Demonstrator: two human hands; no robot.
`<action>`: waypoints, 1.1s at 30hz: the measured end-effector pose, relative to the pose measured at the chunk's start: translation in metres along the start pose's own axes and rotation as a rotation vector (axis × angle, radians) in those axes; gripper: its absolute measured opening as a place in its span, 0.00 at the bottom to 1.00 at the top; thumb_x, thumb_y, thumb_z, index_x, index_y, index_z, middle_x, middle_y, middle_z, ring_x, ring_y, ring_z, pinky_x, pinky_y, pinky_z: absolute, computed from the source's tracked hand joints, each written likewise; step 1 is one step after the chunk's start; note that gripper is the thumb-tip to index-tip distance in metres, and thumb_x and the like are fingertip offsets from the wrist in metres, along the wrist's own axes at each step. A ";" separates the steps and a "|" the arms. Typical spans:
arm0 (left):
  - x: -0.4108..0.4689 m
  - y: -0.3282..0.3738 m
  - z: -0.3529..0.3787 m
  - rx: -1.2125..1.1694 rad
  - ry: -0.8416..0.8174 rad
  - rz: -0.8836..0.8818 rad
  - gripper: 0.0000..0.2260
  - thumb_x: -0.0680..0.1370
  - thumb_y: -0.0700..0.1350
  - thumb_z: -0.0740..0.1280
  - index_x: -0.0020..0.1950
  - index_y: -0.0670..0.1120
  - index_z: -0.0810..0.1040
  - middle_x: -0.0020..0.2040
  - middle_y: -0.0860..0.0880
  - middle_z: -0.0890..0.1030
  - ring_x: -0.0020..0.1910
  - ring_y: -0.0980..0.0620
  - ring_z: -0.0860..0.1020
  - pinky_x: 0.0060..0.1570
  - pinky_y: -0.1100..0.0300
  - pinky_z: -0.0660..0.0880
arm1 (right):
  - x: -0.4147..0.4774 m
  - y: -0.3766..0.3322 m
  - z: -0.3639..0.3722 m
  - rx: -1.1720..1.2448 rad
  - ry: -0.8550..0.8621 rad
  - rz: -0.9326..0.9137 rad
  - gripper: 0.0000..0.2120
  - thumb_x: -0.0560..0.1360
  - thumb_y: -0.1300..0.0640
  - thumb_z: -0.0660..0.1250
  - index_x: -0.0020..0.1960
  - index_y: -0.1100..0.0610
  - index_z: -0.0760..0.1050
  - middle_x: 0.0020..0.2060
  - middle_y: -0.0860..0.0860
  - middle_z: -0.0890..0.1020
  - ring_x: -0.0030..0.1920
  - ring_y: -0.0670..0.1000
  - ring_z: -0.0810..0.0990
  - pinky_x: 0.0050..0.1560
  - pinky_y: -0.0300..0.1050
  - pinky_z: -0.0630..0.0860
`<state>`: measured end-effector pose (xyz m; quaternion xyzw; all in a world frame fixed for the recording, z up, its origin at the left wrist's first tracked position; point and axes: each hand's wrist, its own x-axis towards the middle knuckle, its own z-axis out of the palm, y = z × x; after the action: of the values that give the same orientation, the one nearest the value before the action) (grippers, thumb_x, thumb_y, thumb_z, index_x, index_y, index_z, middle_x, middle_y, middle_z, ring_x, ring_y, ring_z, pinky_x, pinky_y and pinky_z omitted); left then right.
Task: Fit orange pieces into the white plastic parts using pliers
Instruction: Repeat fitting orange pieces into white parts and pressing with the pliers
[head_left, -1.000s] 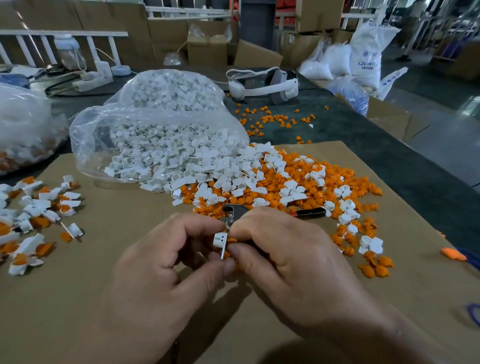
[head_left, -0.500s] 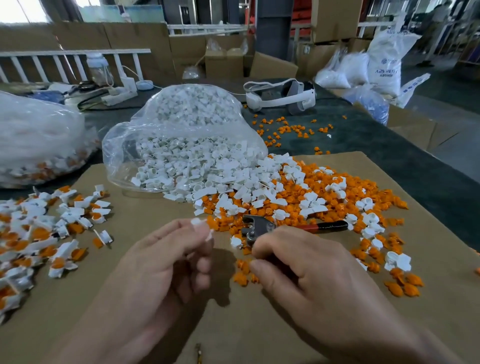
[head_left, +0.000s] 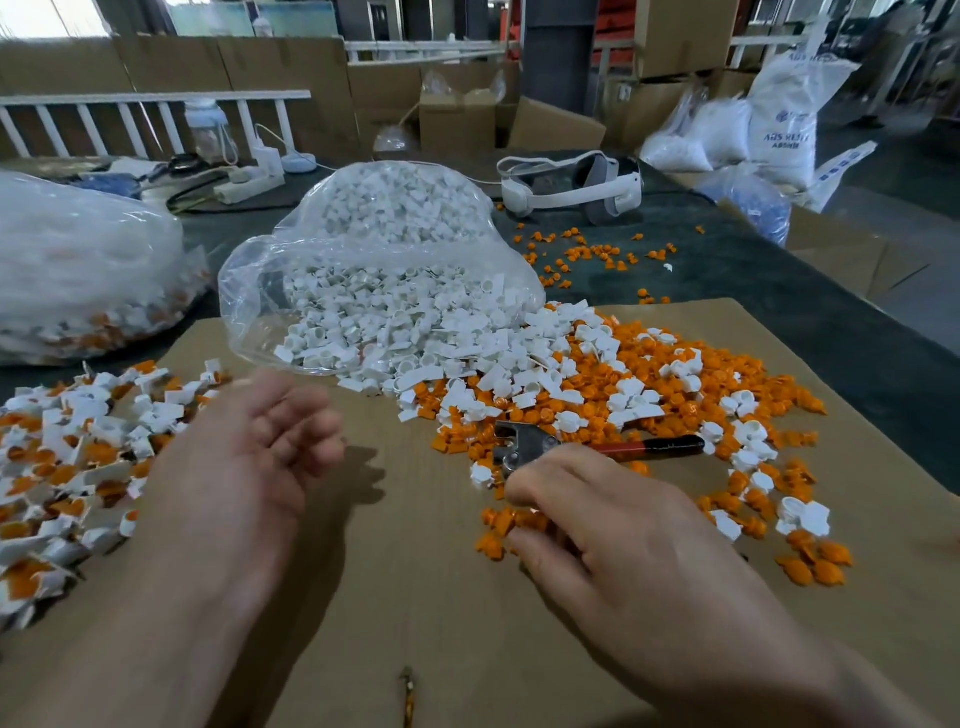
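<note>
Head view: my left grip (head_left: 260, 452) hangs apart, empty. My right grip (head_left: 623, 535) curls over orange pieces (head_left: 496, 522) beside the pliers (head_left: 524, 447), mid-surface; whether it pinches one, I cannot tell. Light, stiff, slippery, I judge: pinch each by its body.

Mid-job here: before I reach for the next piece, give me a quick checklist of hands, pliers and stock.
1. Left hand free: ok, open, nothing visible in it, though blurred.
2. Right hand grip: cannot tell; fingers curled over loose orange pieces, any pick hidden.
3. Pliers reachable: ok, lying on the pile by the right fingertips, red handle ungripped.
4. White parts stocked: ok, spilling from the clear bag onto the cardboard.
5. Assembled pile kept apart: ok, heaped at the left.
</note>
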<state>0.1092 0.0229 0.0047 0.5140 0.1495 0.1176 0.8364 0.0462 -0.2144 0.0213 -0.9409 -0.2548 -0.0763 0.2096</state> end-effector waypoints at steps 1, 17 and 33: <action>-0.005 -0.005 0.004 0.269 0.009 0.080 0.04 0.81 0.45 0.65 0.51 0.48 0.79 0.37 0.51 0.84 0.32 0.56 0.82 0.31 0.60 0.78 | -0.001 0.001 0.003 -0.017 -0.014 -0.003 0.11 0.80 0.44 0.55 0.62 0.41 0.66 0.54 0.38 0.69 0.51 0.43 0.71 0.48 0.39 0.72; -0.029 -0.038 0.020 1.458 -0.686 0.756 0.16 0.74 0.40 0.74 0.61 0.51 0.83 0.56 0.53 0.82 0.56 0.49 0.78 0.53 0.59 0.72 | 0.010 0.002 0.029 -0.270 -0.076 -0.063 0.10 0.72 0.53 0.72 0.51 0.50 0.75 0.42 0.48 0.76 0.39 0.48 0.74 0.29 0.40 0.72; -0.037 -0.033 0.017 0.638 -0.405 -0.015 0.08 0.72 0.44 0.76 0.48 0.56 0.85 0.40 0.47 0.86 0.38 0.51 0.85 0.38 0.56 0.81 | 0.012 0.006 0.029 -0.279 -0.113 -0.061 0.09 0.73 0.64 0.64 0.51 0.53 0.75 0.41 0.51 0.72 0.36 0.49 0.66 0.27 0.42 0.62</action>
<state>0.0825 -0.0187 -0.0123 0.7605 0.0141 -0.0451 0.6477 0.0607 -0.2005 -0.0041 -0.9555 -0.2815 -0.0640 0.0597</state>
